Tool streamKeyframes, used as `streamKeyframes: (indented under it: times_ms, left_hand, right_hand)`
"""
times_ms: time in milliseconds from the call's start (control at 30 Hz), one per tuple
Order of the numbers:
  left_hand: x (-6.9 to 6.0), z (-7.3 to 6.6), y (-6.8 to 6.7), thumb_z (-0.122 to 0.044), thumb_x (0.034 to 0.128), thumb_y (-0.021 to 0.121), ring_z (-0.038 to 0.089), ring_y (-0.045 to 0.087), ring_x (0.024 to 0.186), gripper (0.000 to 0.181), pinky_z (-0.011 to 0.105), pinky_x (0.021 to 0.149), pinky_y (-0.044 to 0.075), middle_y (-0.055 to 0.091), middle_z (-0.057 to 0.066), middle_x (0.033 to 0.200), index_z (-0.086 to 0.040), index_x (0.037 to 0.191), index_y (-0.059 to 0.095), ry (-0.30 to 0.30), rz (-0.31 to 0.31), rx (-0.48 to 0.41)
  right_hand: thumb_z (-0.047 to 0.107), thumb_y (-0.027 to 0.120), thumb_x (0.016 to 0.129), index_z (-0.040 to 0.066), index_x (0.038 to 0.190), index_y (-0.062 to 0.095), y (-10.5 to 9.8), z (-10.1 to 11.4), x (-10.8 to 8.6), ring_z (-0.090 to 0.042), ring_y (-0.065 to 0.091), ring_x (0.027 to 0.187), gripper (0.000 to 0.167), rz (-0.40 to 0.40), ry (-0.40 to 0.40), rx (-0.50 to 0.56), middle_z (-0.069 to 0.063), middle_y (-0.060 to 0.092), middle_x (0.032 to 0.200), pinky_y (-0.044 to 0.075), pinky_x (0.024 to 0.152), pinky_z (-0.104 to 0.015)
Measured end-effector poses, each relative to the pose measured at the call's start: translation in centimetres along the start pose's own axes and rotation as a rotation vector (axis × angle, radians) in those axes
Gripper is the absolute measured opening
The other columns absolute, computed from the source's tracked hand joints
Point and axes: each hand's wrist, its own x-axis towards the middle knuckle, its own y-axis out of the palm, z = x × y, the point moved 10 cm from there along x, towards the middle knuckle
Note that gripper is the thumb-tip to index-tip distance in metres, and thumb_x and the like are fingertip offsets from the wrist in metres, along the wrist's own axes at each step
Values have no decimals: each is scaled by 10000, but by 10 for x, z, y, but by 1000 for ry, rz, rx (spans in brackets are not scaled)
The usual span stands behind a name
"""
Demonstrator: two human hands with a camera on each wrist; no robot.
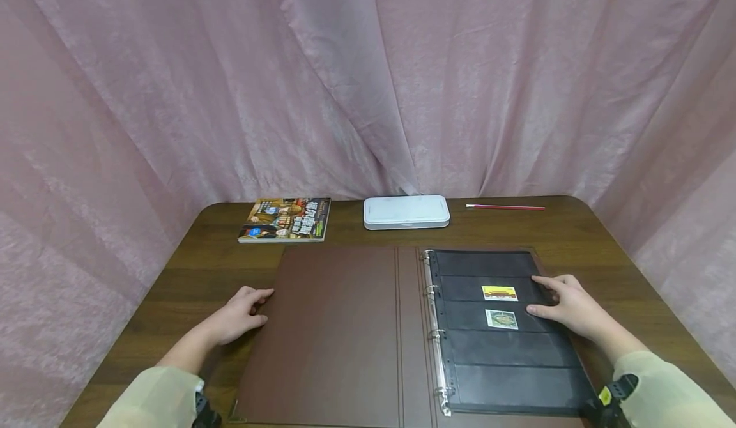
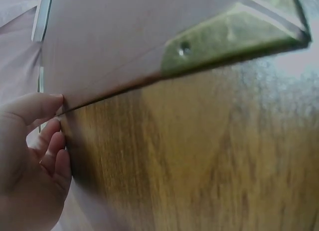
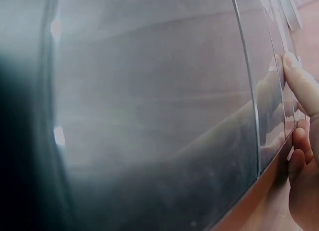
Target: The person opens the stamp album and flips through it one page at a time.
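A brown ring-binder stamp album (image 1: pixel 333 338) lies spread open on the table. On its right side a black pocket page (image 1: pixel 512 386) carries a yellow stamp (image 1: pixel 499 293) and a green-and-white stamp (image 1: pixel 502 319) beneath it. My left hand (image 1: pixel 234 316) touches the left cover's outer edge with thumb and index fingertips; its other fingers bend loosely beside the edge in the left wrist view. My right hand (image 1: pixel 572 306) rests thumb and index fingertips on the black page near its right edge, just right of the stamps. Its remaining fingers are bent by that edge in the right wrist view.
Behind the album are a colourful magazine (image 1: pixel 284 220), a white case (image 1: pixel 406 212) and a red pencil (image 1: pixel 506 207). Metal rings (image 1: pixel 437 334) run along the album's spine. A brass corner (image 2: pixel 219 39) caps the left cover. Pink curtains (image 1: pixel 345 83) surround the wooden table (image 1: pixel 190 268).
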Motion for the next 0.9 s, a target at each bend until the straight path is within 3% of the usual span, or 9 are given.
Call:
streamKeyframes:
  times_ms: [233,367,900]
  left_hand:
    - [-2,3,3,-135,900,616,356,422,1116,577,504,904,374,354,219,1248,26,1398,374,-12,43,-35]
    - [-2,1,2,-122,899,609,354,415,1108,569,502,899,375,355,223,1247,35,1392,374,2,44,-31]
    - [0,4,2,-137,896,616,357,418,1117,562,514,913,361,369,213,1245,19,1388,393,8,33,4]
  right_hand:
    - [540,731,733,-162,1365,302,-1,-2,0,-442,454,997,1037,13,35,13,-345,324,1202,412,822,-585]
    - [526,742,726,-209,1359,239,-1,-2,2,-481,433,1024,1092,35,53,23,-385,282,1213,388,863,-612]
    - [507,742,738,-206,1367,210,1,-1,2,-487,403,1042,1089,52,66,73,-381,245,1235,378,873,-616]
